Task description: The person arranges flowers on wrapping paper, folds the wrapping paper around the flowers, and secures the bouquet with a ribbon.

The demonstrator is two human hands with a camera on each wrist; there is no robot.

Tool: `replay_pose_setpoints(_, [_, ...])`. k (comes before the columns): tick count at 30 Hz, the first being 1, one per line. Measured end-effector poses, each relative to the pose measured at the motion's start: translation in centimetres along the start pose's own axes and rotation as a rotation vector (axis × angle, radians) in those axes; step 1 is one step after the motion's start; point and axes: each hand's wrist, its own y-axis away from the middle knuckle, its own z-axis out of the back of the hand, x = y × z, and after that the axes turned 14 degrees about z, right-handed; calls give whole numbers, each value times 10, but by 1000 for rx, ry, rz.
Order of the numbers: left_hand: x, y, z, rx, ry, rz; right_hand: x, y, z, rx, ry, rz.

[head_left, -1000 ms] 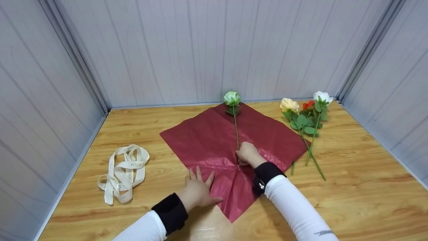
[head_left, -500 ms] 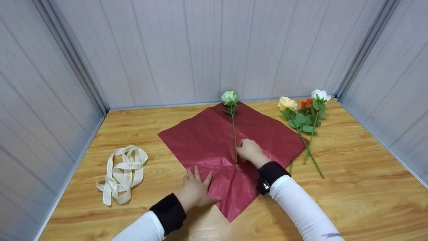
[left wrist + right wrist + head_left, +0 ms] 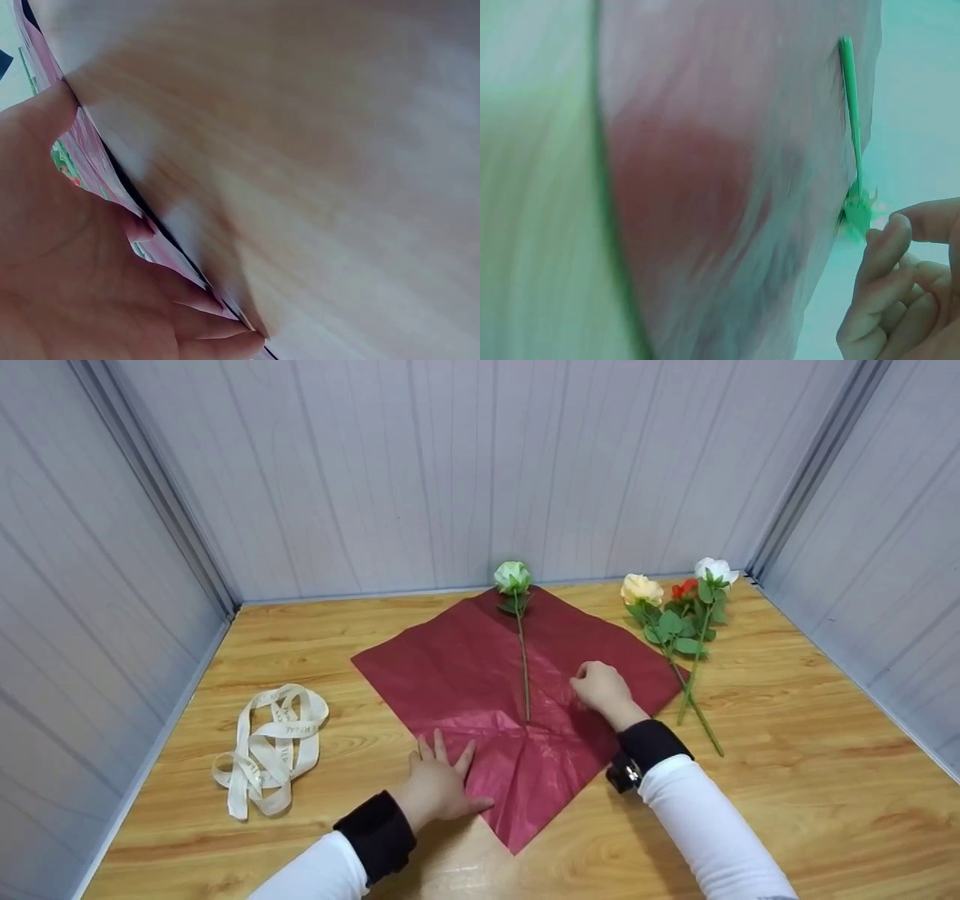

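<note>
A dark red sheet of wrapping paper (image 3: 450, 660) lies diamond-wise on the wooden table. Down its middle runs a single pale green artificial rose (image 3: 513, 577), bloom at the far corner, its stem end near the paper's creased lower part. My left hand (image 3: 439, 787) rests with spread fingers on the paper's lower left edge; the left wrist view shows its fingertips along that edge. Right of the stem, my right hand (image 3: 602, 688) hovers over the paper with loosely curled fingers and nothing in them. In the right wrist view the stem (image 3: 850, 97) stands apart from the fingers (image 3: 885, 251).
A loose coil of cream printed ribbon (image 3: 285, 729) lies at the left. At the right back are a peach rose (image 3: 642, 589), a red flower (image 3: 684, 588) and a white rose (image 3: 716, 571), their stems crossing near the paper's right corner. Panelled walls (image 3: 450, 472) enclose the table.
My right hand has let go of the green rose's stem and moved right, away from it. The rose stays lying on the paper, and my left hand keeps its place.
</note>
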Motion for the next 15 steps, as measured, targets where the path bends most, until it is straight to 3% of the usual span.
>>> replay_pose_setpoints(8, [-1,0,-1,20,-8,-5,-41,14,23,17,188,-46])
replay_pose_setpoints(15, [1,1,3,19,-17,2,-72,29,44,110,216,-112])
